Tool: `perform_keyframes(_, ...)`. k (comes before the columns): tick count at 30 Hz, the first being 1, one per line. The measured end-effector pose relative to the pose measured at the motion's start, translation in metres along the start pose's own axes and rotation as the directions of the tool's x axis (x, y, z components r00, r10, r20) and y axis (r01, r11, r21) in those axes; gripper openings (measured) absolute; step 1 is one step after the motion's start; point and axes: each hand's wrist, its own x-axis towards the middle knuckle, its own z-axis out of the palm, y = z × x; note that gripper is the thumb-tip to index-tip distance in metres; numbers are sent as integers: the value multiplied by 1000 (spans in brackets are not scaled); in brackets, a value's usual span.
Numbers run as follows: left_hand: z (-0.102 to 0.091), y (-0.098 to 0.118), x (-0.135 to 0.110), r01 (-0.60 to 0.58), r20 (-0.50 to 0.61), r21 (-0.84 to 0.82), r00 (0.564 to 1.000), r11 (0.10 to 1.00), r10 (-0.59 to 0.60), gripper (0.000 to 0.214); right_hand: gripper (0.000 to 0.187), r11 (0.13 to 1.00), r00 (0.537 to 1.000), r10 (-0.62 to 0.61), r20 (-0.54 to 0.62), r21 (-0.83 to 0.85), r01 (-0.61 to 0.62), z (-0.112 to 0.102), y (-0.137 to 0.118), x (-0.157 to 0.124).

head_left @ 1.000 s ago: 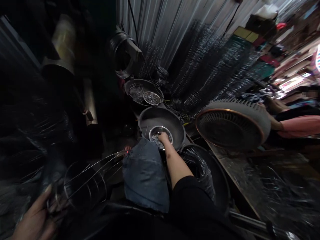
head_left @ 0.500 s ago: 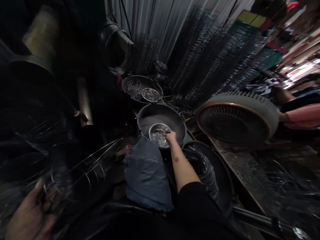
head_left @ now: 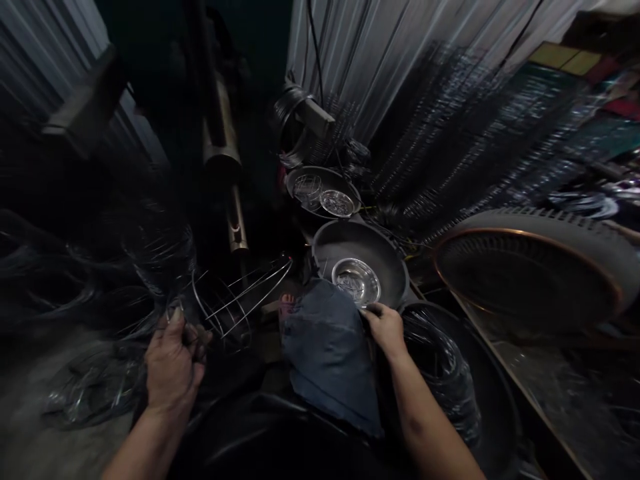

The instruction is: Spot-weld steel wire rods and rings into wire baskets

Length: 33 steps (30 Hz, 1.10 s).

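Observation:
My left hand (head_left: 173, 363) is closed on a round wire frame (head_left: 245, 289), whose hoops and long thin rods stick out to the right. Its rods meet at a tip with a small red glint. My right hand (head_left: 387, 330) pinches a small metal piece (head_left: 366, 308), too small to make out well, just below the near rim of a steel bowl (head_left: 371, 273). Small metal pieces (head_left: 353, 288) lie in that bowl, which sits inside a wide dark pan (head_left: 333, 243). A blue denim cloth (head_left: 327, 353) covers my knee beside the right hand.
A brass-coloured machine rod (head_left: 236, 220) hangs ahead. Behind the bowl, another pan (head_left: 300, 175) holds a second dish of metal bits (head_left: 337, 202). Coiled wire (head_left: 445, 367) lies in a basin at right. A large fan (head_left: 530, 267) stands farther right, near stacked wire frames (head_left: 450, 127).
My right hand has drawn back out of the bowl toward me, now pinching a small piece. My left hand has come up and inward with the wire frame. The view has turned left.

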Motion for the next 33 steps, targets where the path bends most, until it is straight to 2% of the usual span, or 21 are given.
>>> perform_keyframes(1,-1,-1,1,-28,-4,-34,1000,999,28,40,16,998,999,33,38,48,-35,2,-10,-2)
perform_keyframes(3,-3,-3,4,-44,-19,-76,999,996,42,36,23,969,980,68,187,222,-110,16,-39,-10)
perform_keyframes(5,-2,-4,6,-15,-16,-76,1000,997,14,36,27,884,902,34,430,409,-229,40,-75,-21)
perform_keyframes(7,-2,-4,8,-20,-7,-83,1000,996,20,34,29,777,781,-22,624,502,-379,67,-108,-35)
perform_keyframes(9,-1,-3,9,-50,-12,-114,999,992,49,31,32,683,697,-51,715,535,-498,90,-133,-48)
perform_keyframes(12,-2,-1,11,-83,-54,-132,996,988,77,34,36,584,638,-98,764,563,-584,110,-153,-59)
perform_keyframes(18,1,3,20,-129,-83,-144,990,981,118,45,35,538,626,-124,770,582,-610,121,-164,-63)
perform_keyframes(24,10,13,32,-110,-88,-176,991,978,96,43,34,458,673,-133,728,647,-610,134,-172,-60)
perform_keyframes(29,15,30,36,-84,-80,-43,994,996,80,42,30,433,716,-151,682,696,-572,145,-183,-53)
perform_keyframes(33,20,45,43,-42,-51,2,998,999,42,44,26,406,743,-160,650,729,-550,151,-196,-46)
